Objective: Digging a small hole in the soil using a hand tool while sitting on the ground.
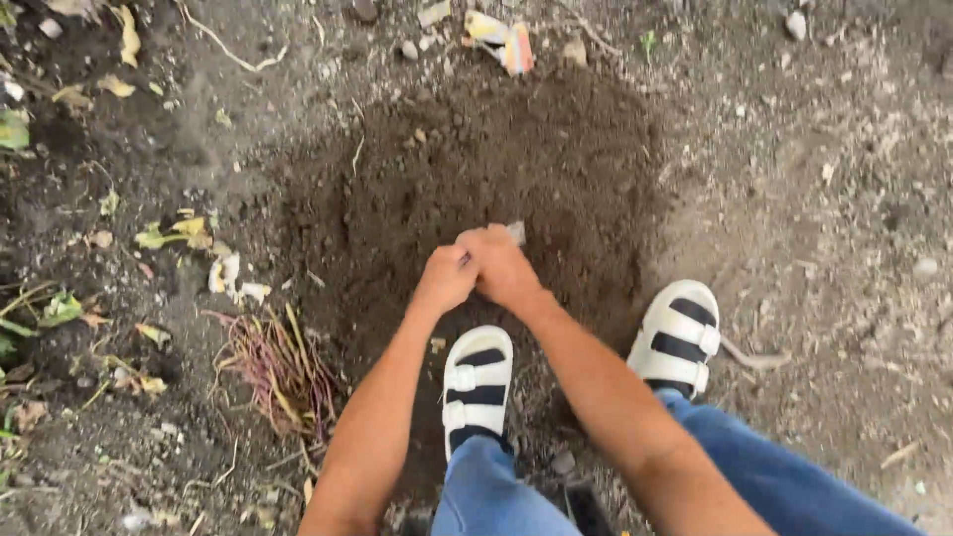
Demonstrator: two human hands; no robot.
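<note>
Small pale thing (515, 232) held low over the dug dirt by two hands.

Both hands meet over the middle of the dark, loose patch of soil (397, 199). The right hand (503, 268) is closed with its grip pressed around the pale thing, which pokes out past the knuckles; what it is stays too hidden to tell. The left hand (444, 281) is curled into a fist and touches the right one, maybe to help steady it, but I cannot tell if it holds anything. Two white sandals (476, 382) stand at the near edge of the soil, feet apart. Pulled weeds with reddish roots (278, 372) lie to the left. A bright wrapper (504, 38) sits at the far side.
</note>
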